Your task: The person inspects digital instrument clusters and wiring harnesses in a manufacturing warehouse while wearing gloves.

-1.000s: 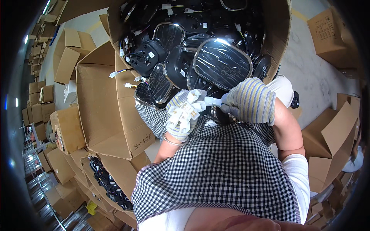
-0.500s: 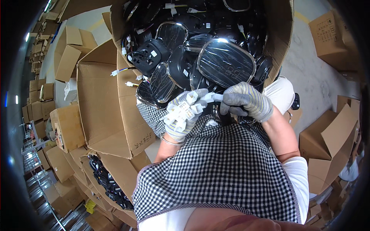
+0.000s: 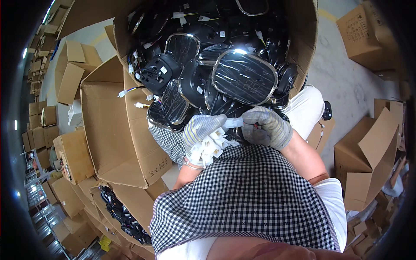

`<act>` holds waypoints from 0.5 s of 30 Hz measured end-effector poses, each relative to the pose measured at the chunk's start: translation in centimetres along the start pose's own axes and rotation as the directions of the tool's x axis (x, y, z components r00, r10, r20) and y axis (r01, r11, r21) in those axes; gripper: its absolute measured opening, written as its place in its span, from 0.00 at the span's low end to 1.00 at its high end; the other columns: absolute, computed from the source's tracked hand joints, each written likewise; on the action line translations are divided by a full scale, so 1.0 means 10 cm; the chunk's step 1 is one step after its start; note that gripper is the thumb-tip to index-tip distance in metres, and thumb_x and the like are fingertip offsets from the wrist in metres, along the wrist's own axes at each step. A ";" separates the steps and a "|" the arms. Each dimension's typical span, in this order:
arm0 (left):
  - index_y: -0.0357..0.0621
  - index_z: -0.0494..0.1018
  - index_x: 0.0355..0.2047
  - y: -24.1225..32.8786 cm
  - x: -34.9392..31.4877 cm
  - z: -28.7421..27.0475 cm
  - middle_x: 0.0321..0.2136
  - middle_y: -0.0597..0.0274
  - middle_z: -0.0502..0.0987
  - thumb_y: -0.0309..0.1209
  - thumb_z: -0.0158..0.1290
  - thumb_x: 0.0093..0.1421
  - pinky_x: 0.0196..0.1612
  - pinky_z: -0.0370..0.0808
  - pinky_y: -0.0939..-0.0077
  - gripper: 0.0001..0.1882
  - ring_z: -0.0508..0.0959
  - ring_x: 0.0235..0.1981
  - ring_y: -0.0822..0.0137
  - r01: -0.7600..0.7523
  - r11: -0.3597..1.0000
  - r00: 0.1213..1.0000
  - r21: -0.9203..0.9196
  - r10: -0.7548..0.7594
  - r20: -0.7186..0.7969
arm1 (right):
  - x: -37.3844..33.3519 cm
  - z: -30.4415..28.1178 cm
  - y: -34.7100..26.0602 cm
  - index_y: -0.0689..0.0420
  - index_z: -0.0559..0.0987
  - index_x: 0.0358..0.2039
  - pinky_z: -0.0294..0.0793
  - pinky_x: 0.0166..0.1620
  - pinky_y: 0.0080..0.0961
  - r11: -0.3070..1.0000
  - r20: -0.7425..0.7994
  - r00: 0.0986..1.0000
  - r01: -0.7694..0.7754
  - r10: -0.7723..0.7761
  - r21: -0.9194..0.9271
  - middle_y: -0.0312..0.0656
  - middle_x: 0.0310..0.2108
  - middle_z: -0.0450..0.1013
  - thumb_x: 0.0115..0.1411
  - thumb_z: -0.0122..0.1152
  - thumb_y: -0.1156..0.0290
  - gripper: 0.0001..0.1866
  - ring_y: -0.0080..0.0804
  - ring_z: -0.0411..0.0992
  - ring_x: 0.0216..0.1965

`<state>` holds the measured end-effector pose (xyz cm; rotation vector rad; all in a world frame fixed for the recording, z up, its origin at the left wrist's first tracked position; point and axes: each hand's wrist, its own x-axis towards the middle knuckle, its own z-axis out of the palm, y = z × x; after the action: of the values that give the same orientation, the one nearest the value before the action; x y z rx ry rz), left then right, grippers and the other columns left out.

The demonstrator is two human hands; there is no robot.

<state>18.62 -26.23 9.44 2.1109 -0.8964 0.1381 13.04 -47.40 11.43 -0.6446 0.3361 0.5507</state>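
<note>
My left hand (image 3: 203, 131), in a striped grey work glove, is closed around a bunch of white plastic connectors (image 3: 213, 146). One white connector (image 3: 234, 123) sticks out from its thumb and fingertips toward the right. My right hand (image 3: 266, 127), gloved too, pinches the other end of that connector; a bit of red wire shows at its curled fingers. What else lies inside the right fingers is hidden. Just beyond both hands, black oval units with chrome rims (image 3: 245, 77) lie heaped in a large cardboard box, several with wires ending in white plugs (image 3: 178, 15).
An open carton flap (image 3: 108, 125) stands to the left of the box. Black parts (image 3: 123, 216) fill another box at lower left. Cartons stand on the right (image 3: 362, 160) and upper right (image 3: 359, 34). A checked apron (image 3: 251, 195) covers my lap.
The view has shifted, so the box sits lower and farther left. My left thumb now lies over the bunch, and the right fingers have closed in on the protruding connector.
</note>
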 end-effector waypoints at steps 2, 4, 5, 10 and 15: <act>0.48 0.79 0.38 0.00 0.00 0.01 0.29 0.66 0.78 0.39 0.61 0.45 0.32 0.73 0.71 0.18 0.77 0.29 0.63 -0.005 1.000 1.000 -0.018 0.005 0.002 | -0.01 -0.01 0.00 0.64 0.79 0.22 0.53 0.15 0.12 0.991 0.025 1.000 0.005 -0.002 -0.133 0.32 0.09 0.63 0.60 0.52 0.60 0.20 0.15 0.56 0.10; 0.48 0.79 0.38 0.01 0.02 0.01 0.29 0.66 0.78 0.39 0.61 0.45 0.32 0.73 0.71 0.19 0.77 0.29 0.63 -0.006 0.999 1.000 -0.044 0.006 0.008 | 0.05 -0.14 0.13 0.65 0.79 0.20 0.51 0.14 0.13 0.953 0.080 0.984 0.174 -0.159 -0.248 0.32 0.07 0.61 0.59 0.53 0.58 0.22 0.14 0.54 0.09; 0.48 0.79 0.38 0.00 0.01 0.01 0.29 0.66 0.78 0.39 0.61 0.45 0.32 0.73 0.71 0.19 0.77 0.29 0.63 -0.002 0.999 1.000 -0.054 0.002 0.010 | 0.04 -0.08 0.10 0.64 0.79 0.20 0.50 0.14 0.13 0.949 0.050 0.987 0.159 -0.151 -0.272 0.32 0.07 0.61 0.59 0.52 0.58 0.22 0.14 0.53 0.08; 0.48 0.79 0.38 0.01 0.00 0.00 0.29 0.66 0.78 0.40 0.61 0.45 0.33 0.73 0.70 0.19 0.77 0.29 0.63 0.033 0.994 0.999 -0.101 -0.032 0.015 | -0.12 0.17 -0.08 0.64 0.78 0.20 0.49 0.13 0.15 0.908 -0.070 0.991 0.072 -0.111 -0.413 0.33 0.06 0.61 0.60 0.52 0.54 0.25 0.15 0.52 0.07; 0.48 0.79 0.38 0.04 0.01 -0.02 0.29 0.65 0.78 0.41 0.60 0.46 0.33 0.73 0.69 0.19 0.77 0.30 0.62 0.058 0.987 0.998 -0.151 -0.055 0.028 | -0.06 0.02 0.07 0.63 0.78 0.22 0.51 0.14 0.16 0.874 0.085 0.974 0.227 -0.210 -0.430 0.34 0.08 0.62 0.61 0.51 0.50 0.27 0.16 0.54 0.08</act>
<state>18.48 -26.37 9.88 1.9975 -0.8334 0.0153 12.17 -46.97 11.52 -1.0942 0.0977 0.4198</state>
